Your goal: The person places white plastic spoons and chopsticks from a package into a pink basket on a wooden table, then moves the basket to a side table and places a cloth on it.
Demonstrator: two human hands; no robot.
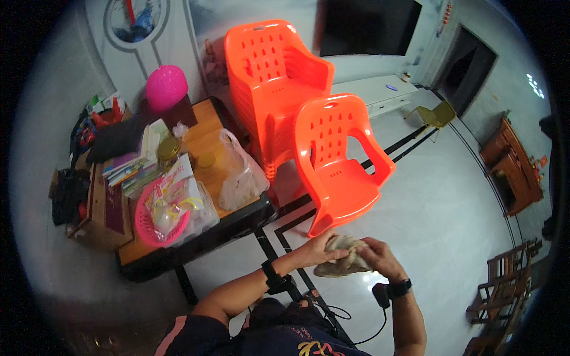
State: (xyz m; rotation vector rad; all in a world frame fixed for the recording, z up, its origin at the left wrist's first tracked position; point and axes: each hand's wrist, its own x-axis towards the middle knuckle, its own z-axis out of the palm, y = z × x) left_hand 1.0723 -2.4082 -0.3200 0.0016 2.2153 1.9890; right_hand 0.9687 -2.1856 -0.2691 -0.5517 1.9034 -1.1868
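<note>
A crumpled beige cloth (342,263) is bunched between my two hands, in front of my body. My left hand (321,250) grips its left side, the thumb lying across the folds. On the other side my right hand (382,259) has hold of the cloth's twisted upper right part. Just beyond the hands stands a single orange plastic armchair (343,178), its seat facing me. Behind it, a tall stack of matching orange chairs (278,84) rises beside the table. The cloth hides parts of my fingers.
A wooden table (202,129) at left bears a pink basket (139,218), a plastic bag (240,178), a lidded jar (169,149) and books (133,171). Beside them is a cardboard box (100,218). A cable (378,331) hangs near my right wrist. An olive chair (434,116) stands farther off.
</note>
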